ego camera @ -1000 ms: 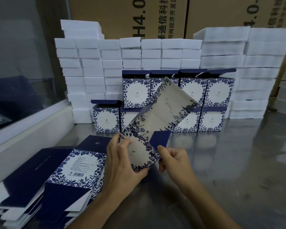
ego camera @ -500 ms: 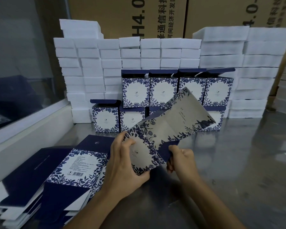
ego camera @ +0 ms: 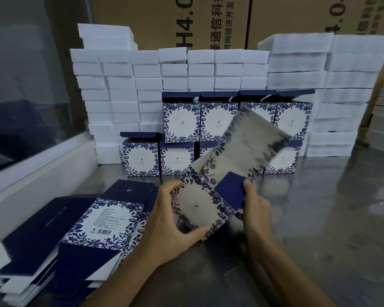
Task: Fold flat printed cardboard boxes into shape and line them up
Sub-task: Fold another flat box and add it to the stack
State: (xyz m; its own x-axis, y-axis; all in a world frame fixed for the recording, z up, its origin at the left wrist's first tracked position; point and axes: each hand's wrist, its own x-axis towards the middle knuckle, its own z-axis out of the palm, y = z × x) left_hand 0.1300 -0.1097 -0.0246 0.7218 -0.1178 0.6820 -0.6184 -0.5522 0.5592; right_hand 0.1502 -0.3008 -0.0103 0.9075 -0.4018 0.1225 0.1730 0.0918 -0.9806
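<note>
A flat blue-and-white floral printed box (ego camera: 228, 171) is held above the metal table (ego camera: 319, 218), slanting up to the right and blurred by motion. My left hand (ego camera: 171, 222) grips its near panel, thumb under the lower edge. My right hand (ego camera: 255, 207) pinches a dark blue flap (ego camera: 231, 191) at its side. Several folded boxes (ego camera: 180, 120) stand in two stacked rows behind, lids up. A pile of flat boxes (ego camera: 93, 222) lies at the lower left.
Stacks of white foam blocks (ego camera: 120, 85) rise behind and beside the folded boxes, with taller ones (ego camera: 341, 89) at the right. Brown cartons (ego camera: 208, 21) stand at the back. A white ledge with a glass pane (ego camera: 31, 85) borders the left.
The held box has swung further to the right and risen. My right hand has moved up onto the dark blue flap, which now shows folded out beside the near panel.
</note>
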